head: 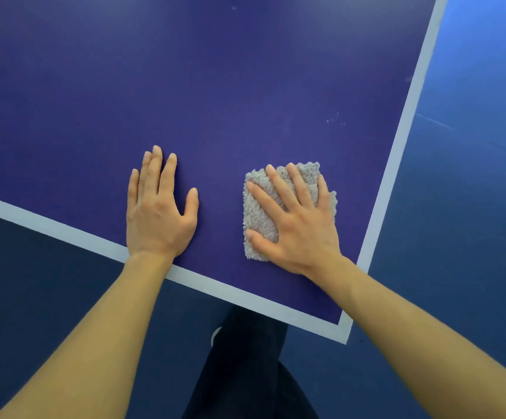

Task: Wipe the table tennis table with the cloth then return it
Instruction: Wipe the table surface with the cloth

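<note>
Spread flat with straight fingers, the right hand (297,228) presses the cloth (261,216) onto the table (245,86), gripping nothing. The cloth lies just inside the near corner (345,333), its long axis running away from the near edge. Farther from that corner, the left hand (158,216) rests flat on bare top. Most of the top lies beyond the cloth, so strokes should probably run away from the corner.

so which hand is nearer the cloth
Right. The right hand presses flat on the cloth; the left hand lies on the table beside it, apart.
</note>
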